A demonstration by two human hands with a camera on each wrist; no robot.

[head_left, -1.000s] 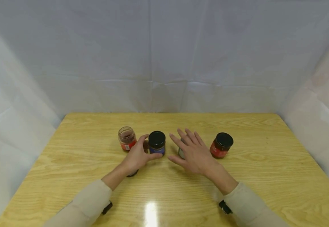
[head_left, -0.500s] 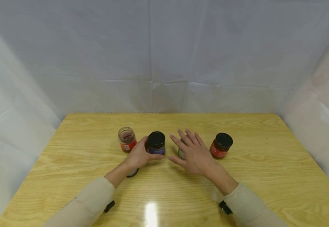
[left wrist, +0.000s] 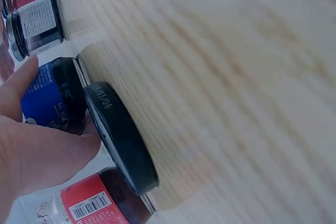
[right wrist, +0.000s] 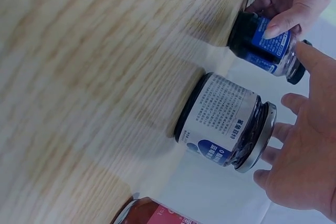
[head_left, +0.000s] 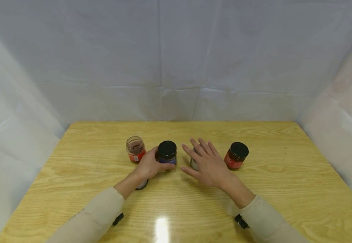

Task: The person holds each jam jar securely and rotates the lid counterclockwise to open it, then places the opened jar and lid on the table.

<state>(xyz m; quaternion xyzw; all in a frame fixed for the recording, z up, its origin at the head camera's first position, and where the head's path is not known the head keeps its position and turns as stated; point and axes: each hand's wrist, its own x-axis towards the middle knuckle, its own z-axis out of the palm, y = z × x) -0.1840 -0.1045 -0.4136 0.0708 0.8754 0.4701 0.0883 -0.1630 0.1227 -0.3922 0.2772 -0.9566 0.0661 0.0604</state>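
My left hand [head_left: 149, 165] grips a jar with a blue label and black lid [head_left: 167, 152], its thumb along the near side. The jar stands upright on the table. In the right wrist view that thumb lies on the label of the blue jar [right wrist: 262, 43]. My right hand [head_left: 210, 165] hovers with spread fingers over a white-labelled jar [head_left: 194, 164], hiding most of it in the head view. Seen from the right wrist, the white-labelled jar [right wrist: 220, 119] has its lid on, and the fingers are apart from its label.
A lidless jar with a red label [head_left: 136, 152] stands left of the blue jar. A loose lid [head_left: 142, 185] lies on the wooden table [head_left: 176, 202] under my left wrist. Another red-labelled jar with a black lid [head_left: 236, 156] stands at the right. White sheeting [head_left: 176, 60] surrounds the table.
My left hand has moved slightly right and closed in around the blue-labelled jar. The right hand has stayed in place.
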